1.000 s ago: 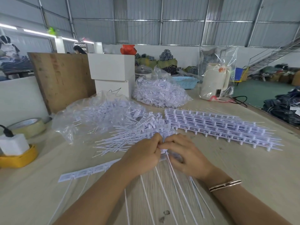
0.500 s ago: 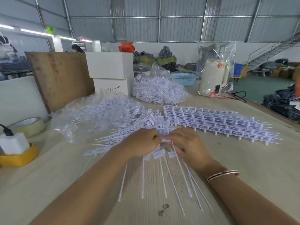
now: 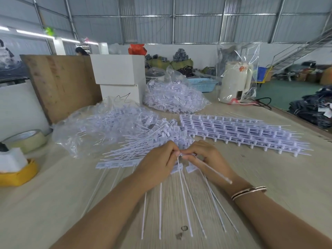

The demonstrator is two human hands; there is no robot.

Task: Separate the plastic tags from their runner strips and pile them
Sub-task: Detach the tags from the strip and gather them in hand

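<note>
My left hand [image 3: 158, 164] and my right hand [image 3: 206, 159] meet at the middle of the table, fingertips together, both pinching a strip of white plastic tags [image 3: 115, 165]. The strip's flat heads stick out to the left of my left hand, and its long thin tails [image 3: 185, 200] fan down toward me. One tail [image 3: 213, 170] juts right across my right hand. A loose pile of separated tags [image 3: 149, 139] lies just beyond my hands. A stack of unseparated strips [image 3: 242, 132] lies at the right.
Two clear bags of tags [image 3: 100, 126] [image 3: 174, 97] lie behind the pile. White boxes [image 3: 118, 72] and a wooden board [image 3: 61, 83] stand at the back. A tape roll [image 3: 27, 139] and a yellow holder [image 3: 18, 175] are at the left, a bagged kettle [image 3: 235, 81] at the back right.
The strip has come up off the table and slid right between my hands. Its tails now fan out below my fingers, and one tail has swung out across my right hand.
</note>
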